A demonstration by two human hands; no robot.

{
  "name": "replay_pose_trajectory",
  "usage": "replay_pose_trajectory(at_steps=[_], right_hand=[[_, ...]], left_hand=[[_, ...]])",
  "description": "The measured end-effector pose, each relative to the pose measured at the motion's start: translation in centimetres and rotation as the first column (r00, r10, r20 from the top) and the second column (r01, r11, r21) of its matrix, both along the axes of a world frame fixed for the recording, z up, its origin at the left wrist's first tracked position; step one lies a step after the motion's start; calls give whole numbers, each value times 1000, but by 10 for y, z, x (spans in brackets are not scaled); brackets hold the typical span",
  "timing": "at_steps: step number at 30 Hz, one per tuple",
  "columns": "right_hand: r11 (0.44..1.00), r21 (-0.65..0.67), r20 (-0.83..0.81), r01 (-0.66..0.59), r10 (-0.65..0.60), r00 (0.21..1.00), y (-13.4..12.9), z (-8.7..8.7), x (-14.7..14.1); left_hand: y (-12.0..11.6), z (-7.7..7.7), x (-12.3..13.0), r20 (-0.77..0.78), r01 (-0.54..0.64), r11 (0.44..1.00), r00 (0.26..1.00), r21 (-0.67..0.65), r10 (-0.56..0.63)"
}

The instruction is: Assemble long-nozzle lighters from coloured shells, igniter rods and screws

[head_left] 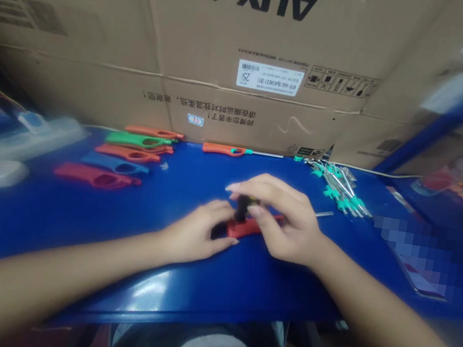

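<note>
A red lighter-shaped body (245, 229) lies on the blue table (177, 283) in front of me, with a metal rod end (325, 214) showing to its right. My left hand (199, 230) grips the left end of the red body between thumb and fingers. Above it, my right hand (284, 218) pinches a small dark piece (244, 206) between thumb and fingers, held upright over or against the red body. Whether the dark piece touches it is hard to tell.
Orange, green, blue and red casings (98, 176) lie at the back left. An orange lighter (218, 149) lies by the cardboard wall (210, 34). Metal rods with teal parts (340, 186) are piled at the back right. A power strip (42, 139) stands left, a blurred flat object (422, 276) right.
</note>
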State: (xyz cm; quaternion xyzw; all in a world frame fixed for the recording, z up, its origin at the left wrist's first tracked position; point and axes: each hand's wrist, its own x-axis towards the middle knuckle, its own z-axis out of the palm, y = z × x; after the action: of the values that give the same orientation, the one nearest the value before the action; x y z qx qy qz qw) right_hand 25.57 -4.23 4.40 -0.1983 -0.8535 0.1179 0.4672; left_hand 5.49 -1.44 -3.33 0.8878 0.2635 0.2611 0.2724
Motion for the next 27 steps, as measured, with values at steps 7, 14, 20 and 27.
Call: replay_pose_trajectory(at_steps=[7,14,20,27], right_hand=[[971,189,-38,147,-143,989,5,-5,5],[998,-47,-11,-40,40,999,2,-2,1],[1000,26,-10,17,-16,1000,2,-5,-2],[979,146,-96,142,-129,987,4,-10,-4]], left_hand=[[0,0,1,-21,-11,1000,1000,12,12],[0,1,1,-2,3,1000,1000,-11,-3],[0,-2,1,4,3,1000,1000,-14,-3],[-1,-1,3,17,-22,999,1000,-27,23]])
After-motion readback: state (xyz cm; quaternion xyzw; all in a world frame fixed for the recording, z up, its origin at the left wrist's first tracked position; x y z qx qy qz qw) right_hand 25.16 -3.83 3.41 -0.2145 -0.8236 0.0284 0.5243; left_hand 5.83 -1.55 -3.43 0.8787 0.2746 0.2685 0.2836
